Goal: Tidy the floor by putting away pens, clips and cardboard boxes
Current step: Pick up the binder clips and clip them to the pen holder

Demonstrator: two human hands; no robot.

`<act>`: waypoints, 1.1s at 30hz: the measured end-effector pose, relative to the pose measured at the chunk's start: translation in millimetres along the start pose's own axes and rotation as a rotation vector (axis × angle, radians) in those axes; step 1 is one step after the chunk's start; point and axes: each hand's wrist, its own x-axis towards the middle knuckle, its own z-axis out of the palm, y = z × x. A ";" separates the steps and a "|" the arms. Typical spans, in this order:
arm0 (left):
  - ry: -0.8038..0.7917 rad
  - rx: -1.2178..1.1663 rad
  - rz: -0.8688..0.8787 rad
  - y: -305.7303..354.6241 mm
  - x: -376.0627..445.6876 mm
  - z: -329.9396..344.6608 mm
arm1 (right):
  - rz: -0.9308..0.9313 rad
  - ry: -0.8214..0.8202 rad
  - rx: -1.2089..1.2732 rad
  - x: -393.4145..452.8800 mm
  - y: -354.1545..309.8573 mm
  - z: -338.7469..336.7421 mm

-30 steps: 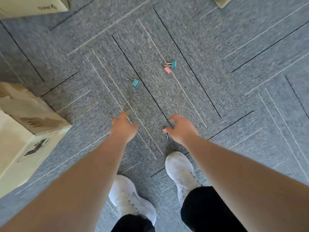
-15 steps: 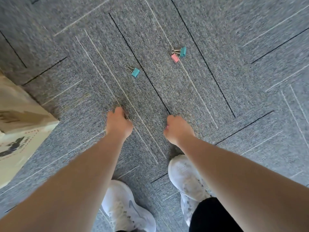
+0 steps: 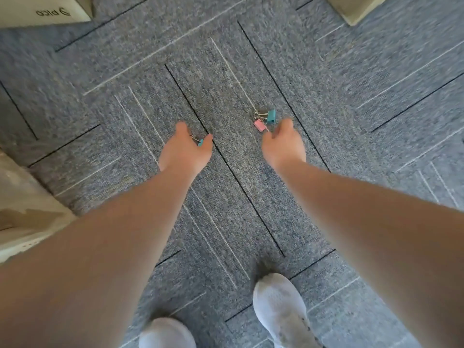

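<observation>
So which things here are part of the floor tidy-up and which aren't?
Part of the job:
- teal clip
- pink clip
- second teal clip under the left hand
- cardboard boxes

Not part of it:
- white shoes
- grey carpet

- A white cardboard box (image 3: pixel 42 8) at the top left corner carries dark lettering that reads "pico", seen upside down, with a curved logo mark beside it.
- A cardboard box (image 3: pixel 25 214) at the left edge bears brown markings, too blurred to read.
</observation>
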 end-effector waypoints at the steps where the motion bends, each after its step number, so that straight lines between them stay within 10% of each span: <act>1: -0.001 0.039 0.029 1.8 6.5 0.6 | -0.012 0.026 0.016 9.8 -4.7 0.1; 13: 0.003 0.146 0.252 -2.9 16.6 25.2 | -0.042 0.091 -0.143 48.4 -18.1 8.9; 33: -0.007 -0.071 0.138 -29.0 19.1 -4.0 | -0.155 0.044 -0.187 16.1 -13.9 31.8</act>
